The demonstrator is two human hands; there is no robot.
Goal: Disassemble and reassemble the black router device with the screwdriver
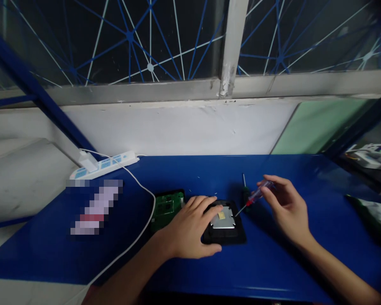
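My left hand [192, 226] lies spread over the left side of a black plastic casing [239, 235], its thumb along the near edge and fingertips at the far edge. A silver metal plate [224, 222] with a small yellowish square [221, 215] sits in the casing. My right hand [288, 212] is closed around a screwdriver [257, 194] with a clear purplish handle and red collar. The thin shaft slants down to the plate's right edge; whether the tip touches a screw is too small to tell.
A green circuit board [167, 207] in a dark housing lies left of the casing. A dark-handled screwdriver [244, 190] lies behind it. A white cable [142, 228] crosses the blue table [184, 275] from the power strip [106, 165]. A dark bag [368, 220] is at right.
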